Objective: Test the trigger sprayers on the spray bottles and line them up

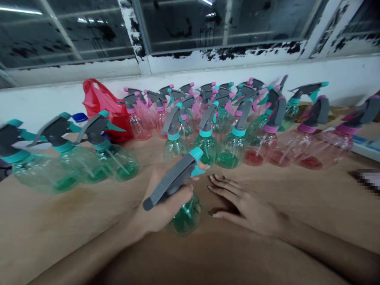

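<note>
Translucent green bottles [118, 164] and pink bottles [311, 152] have grey sprayer heads [172, 180] — the bag [99, 99] is red, the desk [44, 229] tan, the window frame [178, 64] white with black blotches.

held by me: one green spray bottle [187, 215]. left of it: three teal-collared bottles [120, 164], one red bag [117, 118]. just beyond it: three front-row teal ones [205, 146]. beyond, rightward: three pink-collared bottles [258, 150]. farther back: rear bottles [141, 124], too overlapped to count.
</note>
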`<act>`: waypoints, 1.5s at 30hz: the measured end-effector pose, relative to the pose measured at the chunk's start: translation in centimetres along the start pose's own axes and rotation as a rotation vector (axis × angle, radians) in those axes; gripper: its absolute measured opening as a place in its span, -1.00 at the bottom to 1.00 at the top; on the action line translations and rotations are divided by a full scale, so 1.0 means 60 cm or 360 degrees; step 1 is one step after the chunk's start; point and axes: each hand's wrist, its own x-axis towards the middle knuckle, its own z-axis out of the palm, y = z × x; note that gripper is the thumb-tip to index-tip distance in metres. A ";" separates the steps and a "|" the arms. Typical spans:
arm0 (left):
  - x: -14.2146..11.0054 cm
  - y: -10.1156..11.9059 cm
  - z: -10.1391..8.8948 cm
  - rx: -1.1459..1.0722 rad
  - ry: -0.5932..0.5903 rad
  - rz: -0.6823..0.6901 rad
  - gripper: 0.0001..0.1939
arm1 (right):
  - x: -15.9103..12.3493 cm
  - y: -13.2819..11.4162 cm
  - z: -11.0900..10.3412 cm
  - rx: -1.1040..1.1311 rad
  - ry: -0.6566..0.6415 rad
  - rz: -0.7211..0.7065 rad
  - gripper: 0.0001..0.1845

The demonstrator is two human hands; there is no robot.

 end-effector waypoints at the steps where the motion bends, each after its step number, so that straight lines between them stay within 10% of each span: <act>1: 0.002 0.006 0.001 -0.0003 0.0009 0.0020 -0.71 | 0.000 0.001 0.001 0.0006 0.0004 -0.0004 -0.36; 45: 0.007 0.026 0.003 -0.0056 0.0035 0.0161 -0.70 | 0.000 0.006 0.004 -0.0110 -0.0035 -0.0017 -0.35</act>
